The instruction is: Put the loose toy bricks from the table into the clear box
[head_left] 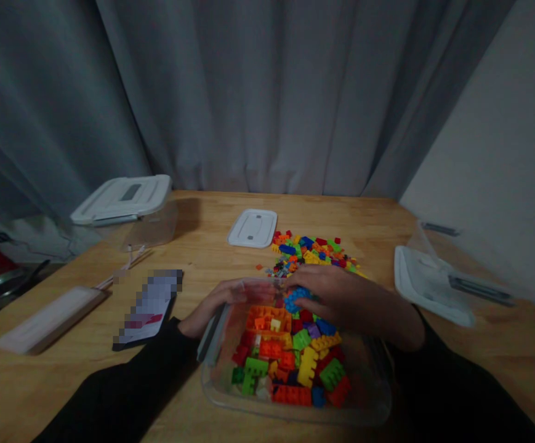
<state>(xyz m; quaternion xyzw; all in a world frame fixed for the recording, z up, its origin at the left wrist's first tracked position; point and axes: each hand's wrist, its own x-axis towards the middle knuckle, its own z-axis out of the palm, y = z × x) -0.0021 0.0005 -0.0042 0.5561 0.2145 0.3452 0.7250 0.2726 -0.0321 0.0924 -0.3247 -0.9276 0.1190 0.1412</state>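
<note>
The right hand (pixel 329 290) pinches a blue piece (pixel 297 299) above a clear container (pixel 295 416) of colourful bricks (pixel 308 367). The left hand (pixel 218 299) touches the container's far-left corner; whether it grips, I cannot tell. Beyond, a brick pile (pixel 316 249) lies on the tabletop (pixel 364 215) beside a white lid (pixel 252 228); a phone (pixel 149 311) lies left.

Clear plastic storage bin (pixel 295 417): upright, open-topped, well in from tabletop (pixel 202 258) far edge. Jumbled multicolour toy bricks (pixel 307 367) inside. Bumpy blue piece (pixel 296 300) near bin's far edge. Loose brick pile (pixel 316 253) beyond that edge.
</note>
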